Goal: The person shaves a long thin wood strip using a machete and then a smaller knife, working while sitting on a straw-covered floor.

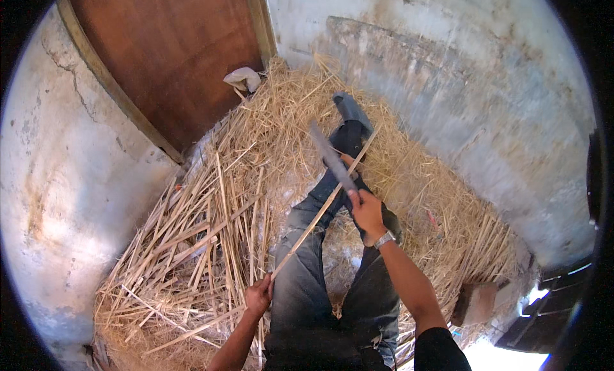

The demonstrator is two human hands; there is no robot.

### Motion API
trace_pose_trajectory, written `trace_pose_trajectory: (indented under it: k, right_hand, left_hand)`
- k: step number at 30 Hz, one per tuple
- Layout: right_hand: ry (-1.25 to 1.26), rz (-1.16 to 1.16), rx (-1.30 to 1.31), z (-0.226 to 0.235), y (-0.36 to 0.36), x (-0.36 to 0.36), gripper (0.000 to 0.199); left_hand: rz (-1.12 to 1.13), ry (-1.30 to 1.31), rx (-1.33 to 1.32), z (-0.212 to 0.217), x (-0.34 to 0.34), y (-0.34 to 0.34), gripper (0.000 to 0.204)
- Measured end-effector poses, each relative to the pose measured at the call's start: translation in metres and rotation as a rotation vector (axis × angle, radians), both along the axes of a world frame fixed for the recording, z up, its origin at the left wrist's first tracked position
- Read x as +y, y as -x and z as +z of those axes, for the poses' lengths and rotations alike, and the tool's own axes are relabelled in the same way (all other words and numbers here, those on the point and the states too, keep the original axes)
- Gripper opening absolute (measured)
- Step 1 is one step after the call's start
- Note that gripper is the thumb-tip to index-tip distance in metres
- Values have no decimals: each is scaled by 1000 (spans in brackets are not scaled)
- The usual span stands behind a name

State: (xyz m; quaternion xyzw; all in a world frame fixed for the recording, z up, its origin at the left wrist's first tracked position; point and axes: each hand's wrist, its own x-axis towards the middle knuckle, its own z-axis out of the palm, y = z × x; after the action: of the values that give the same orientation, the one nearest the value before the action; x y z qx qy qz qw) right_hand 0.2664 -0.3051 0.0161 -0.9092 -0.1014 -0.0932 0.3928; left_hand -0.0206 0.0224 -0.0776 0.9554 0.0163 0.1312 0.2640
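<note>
My left hand (258,297) is closed round the near end of a long thin bamboo strip (306,231). The strip slants up and to the right across my legs, its far part passing near my lower leg. In my right hand (367,212) is a large flat-bladed knife (332,157), its handle hidden in my fist. The blade points away and to the left, slightly blurred, beside the strip; whether the two touch I cannot tell. A watch is on my right wrist. My legs (300,243) in jeans stretch out ahead, crossed at the feet.
Thin shavings (281,128) cover the floor around my legs. Many split strips (211,230) lie piled on the left, with more on the right by a brown block (474,304). A brown door (166,51) and pale walls (448,77) enclose the far side. A whitish bag (243,78) rests by the door.
</note>
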Motion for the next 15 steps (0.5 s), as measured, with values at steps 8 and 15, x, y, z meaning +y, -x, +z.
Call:
trace_pose_trajectory:
  k: [8,15]
  right_hand:
    - [8,86,64,-16,45,28,37]
    - [-119,-179,14,-17,3,-14,42]
  left_hand:
    - [-19,-30,-7,5,8,3,36]
    - [-111,100,99,14,2,-21,33]
